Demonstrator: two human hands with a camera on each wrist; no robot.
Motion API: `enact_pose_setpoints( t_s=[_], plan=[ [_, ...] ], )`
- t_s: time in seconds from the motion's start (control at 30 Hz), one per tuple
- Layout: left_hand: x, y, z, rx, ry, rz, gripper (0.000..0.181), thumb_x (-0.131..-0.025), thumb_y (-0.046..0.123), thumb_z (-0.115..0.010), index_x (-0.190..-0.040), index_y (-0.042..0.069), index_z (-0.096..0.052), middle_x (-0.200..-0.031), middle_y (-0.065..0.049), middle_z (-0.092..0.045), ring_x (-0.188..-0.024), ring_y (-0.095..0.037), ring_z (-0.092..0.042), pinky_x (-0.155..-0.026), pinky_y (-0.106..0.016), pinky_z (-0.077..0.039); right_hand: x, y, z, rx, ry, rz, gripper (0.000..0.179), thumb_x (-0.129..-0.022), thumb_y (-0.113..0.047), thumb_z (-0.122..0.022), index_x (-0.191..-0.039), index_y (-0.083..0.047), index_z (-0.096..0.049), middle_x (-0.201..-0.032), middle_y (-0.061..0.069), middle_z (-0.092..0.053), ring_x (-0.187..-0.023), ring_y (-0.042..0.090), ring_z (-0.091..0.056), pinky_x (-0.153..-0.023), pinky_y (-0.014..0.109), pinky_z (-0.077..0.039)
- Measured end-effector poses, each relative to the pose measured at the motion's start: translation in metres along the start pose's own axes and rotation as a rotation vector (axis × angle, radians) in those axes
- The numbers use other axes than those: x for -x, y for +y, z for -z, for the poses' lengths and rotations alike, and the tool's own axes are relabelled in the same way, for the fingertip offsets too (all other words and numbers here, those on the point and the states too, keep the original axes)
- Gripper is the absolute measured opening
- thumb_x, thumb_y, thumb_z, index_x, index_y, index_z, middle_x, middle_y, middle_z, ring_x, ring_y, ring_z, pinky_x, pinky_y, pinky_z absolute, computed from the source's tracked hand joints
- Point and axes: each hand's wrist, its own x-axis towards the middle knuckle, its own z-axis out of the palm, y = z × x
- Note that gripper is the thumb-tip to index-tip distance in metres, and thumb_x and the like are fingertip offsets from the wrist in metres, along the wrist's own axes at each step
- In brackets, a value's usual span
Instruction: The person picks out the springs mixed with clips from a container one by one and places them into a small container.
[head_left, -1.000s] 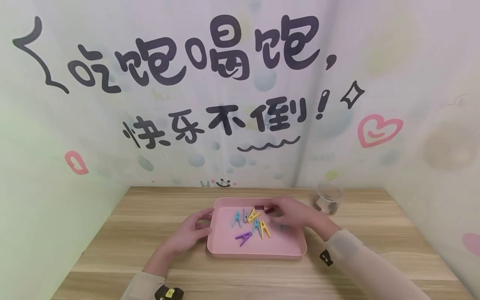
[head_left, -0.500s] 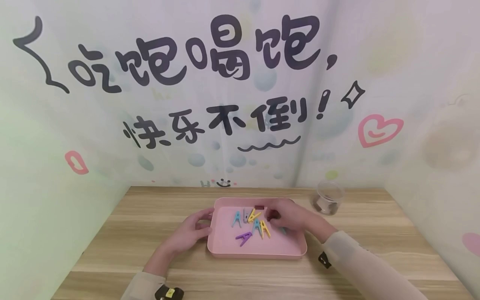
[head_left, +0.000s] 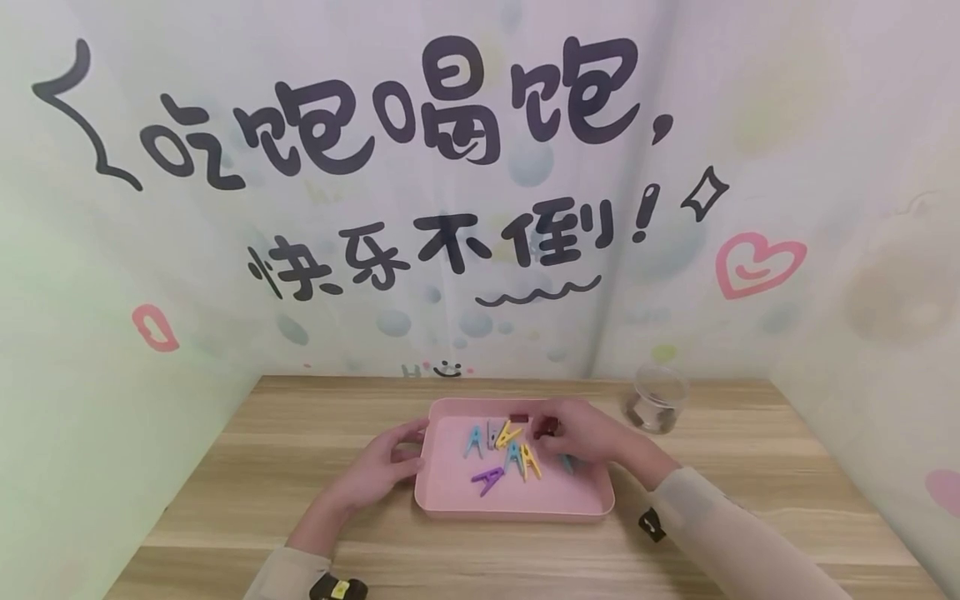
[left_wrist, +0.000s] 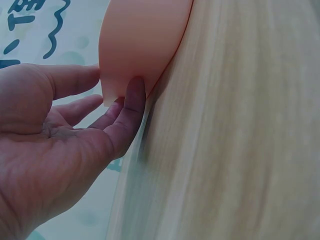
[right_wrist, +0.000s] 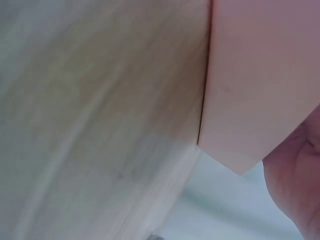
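Note:
A shallow pink tray holds several small clothespins, among them a purple clothespin, a blue clothespin and a yellow clothespin. A small dark red piece lies near the far wall. My left hand rests against the tray's left end; in the left wrist view its fingertips touch the outer wall. Over the tray's right half, my right hand pinches another dark red piece, mostly hidden by the fingers. A teal clothespin shows partly beneath that hand.
Behind the right forearm stands a clear round cup with dark bits low inside. The wood-grain table ends at a printed white curtain at the back.
My right fingers have closed in around the dark red piece and shifted it slightly. The left hand stays at the tray's end. The head view has tilted slightly.

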Motion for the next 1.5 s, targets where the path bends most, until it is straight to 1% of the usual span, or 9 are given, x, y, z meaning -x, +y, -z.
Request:
enact_pose_setpoints(
  t_s=[0.03, 0.2, 0.33, 0.47, 0.6, 1.03, 1.13, 1.37, 1.5],
  plan=[
    [0.000, 0.000, 0.000, 0.000, 0.001, 0.000, 0.061, -0.105, -0.002, -0.058, -0.160, -0.009, -0.032, -0.151, -0.034, -0.044, -0.128, -0.047, -0.060, -0.099, -0.042, -0.060, 0.001, 0.000, 0.001, -0.003, 0.002, 0.001, 0.032, -0.097, -0.004, -0.074, -0.125, -0.019, -0.074, -0.112, -0.008, -0.074, -0.087, 0.010, -0.062, -0.075, 0.027, -0.055],
    [0.000, 0.000, 0.000, -0.004, -0.003, -0.005, 0.062, -0.105, -0.001, -0.059, -0.160, -0.010, -0.032, -0.150, -0.034, -0.045, -0.128, -0.047, -0.060, -0.100, -0.042, -0.059, 0.005, -0.002, 0.003, -0.034, 0.010, -0.043, 0.012, -0.096, -0.008, -0.077, -0.103, -0.018, -0.075, -0.098, -0.007, -0.072, -0.086, 0.010, -0.063, -0.074, 0.028, -0.057],
    [0.001, 0.001, 0.000, -0.005, -0.004, -0.003, 0.062, -0.105, -0.002, -0.058, -0.160, -0.009, -0.032, -0.150, -0.034, -0.045, -0.128, -0.047, -0.060, -0.101, -0.044, -0.059, 0.008, 0.000, 0.004, -0.042, 0.034, -0.048, 0.011, -0.094, -0.010, -0.078, -0.098, -0.020, -0.075, -0.091, -0.010, -0.069, -0.082, 0.010, -0.062, -0.071, 0.028, -0.056],
    [0.001, 0.002, 0.000, 0.012, -0.005, -0.003, 0.062, -0.105, -0.002, -0.058, -0.160, -0.010, -0.031, -0.150, -0.035, -0.044, -0.128, -0.049, -0.060, -0.101, -0.047, -0.058, 0.012, 0.000, 0.008, -0.028, 0.064, -0.024, 0.013, -0.092, -0.010, -0.078, -0.097, -0.021, -0.074, -0.086, -0.013, -0.067, -0.080, 0.009, -0.062, -0.071, 0.028, -0.056],
    [0.001, 0.003, -0.001, 0.015, 0.002, -0.001, 0.062, -0.105, -0.002, -0.059, -0.160, -0.010, -0.032, -0.150, -0.035, -0.044, -0.128, -0.049, -0.060, -0.101, -0.047, -0.059, 0.016, -0.001, 0.013, -0.039, 0.077, -0.020, 0.012, -0.092, -0.009, -0.077, -0.098, -0.019, -0.075, -0.089, -0.014, -0.068, -0.082, 0.009, -0.062, -0.074, 0.028, -0.056],
    [0.000, 0.003, -0.002, -0.034, 0.031, 0.021, 0.060, -0.105, -0.002, -0.059, -0.160, -0.007, -0.036, -0.150, -0.032, -0.047, -0.127, -0.045, -0.061, -0.100, -0.042, -0.059, 0.028, -0.004, 0.024, -0.084, 0.113, -0.092, 0.013, -0.092, -0.010, -0.079, -0.105, -0.013, -0.076, -0.093, -0.011, -0.069, -0.085, 0.014, -0.063, -0.073, 0.029, -0.058],
    [0.001, 0.003, -0.002, -0.033, 0.032, 0.026, 0.060, -0.105, -0.001, -0.060, -0.160, -0.007, -0.036, -0.150, -0.032, -0.047, -0.127, -0.046, -0.061, -0.100, -0.043, -0.059, 0.032, -0.005, 0.025, -0.093, 0.120, -0.087, 0.013, -0.093, -0.009, -0.078, -0.106, -0.011, -0.076, -0.092, -0.010, -0.069, -0.084, 0.015, -0.063, -0.072, 0.030, -0.058],
    [0.001, 0.004, -0.002, -0.018, 0.012, 0.017, 0.062, -0.104, -0.002, -0.060, -0.160, -0.009, -0.034, -0.150, -0.034, -0.046, -0.128, -0.048, -0.060, -0.101, -0.046, -0.059, 0.038, -0.003, 0.031, -0.088, 0.163, -0.061, 0.011, -0.092, -0.009, -0.077, -0.103, -0.011, -0.076, -0.091, -0.011, -0.069, -0.083, 0.014, -0.062, -0.072, 0.029, -0.057],
    [0.000, 0.005, -0.002, -0.027, 0.012, 0.026, 0.062, -0.104, -0.001, -0.061, -0.160, -0.008, -0.034, -0.150, -0.032, -0.046, -0.128, -0.047, -0.060, -0.101, -0.045, -0.058, 0.041, -0.002, 0.035, -0.054, 0.200, -0.046, 0.012, -0.092, -0.010, -0.077, -0.102, -0.017, -0.076, -0.090, -0.012, -0.068, -0.083, 0.012, -0.063, -0.072, 0.029, -0.057]
  ],
)
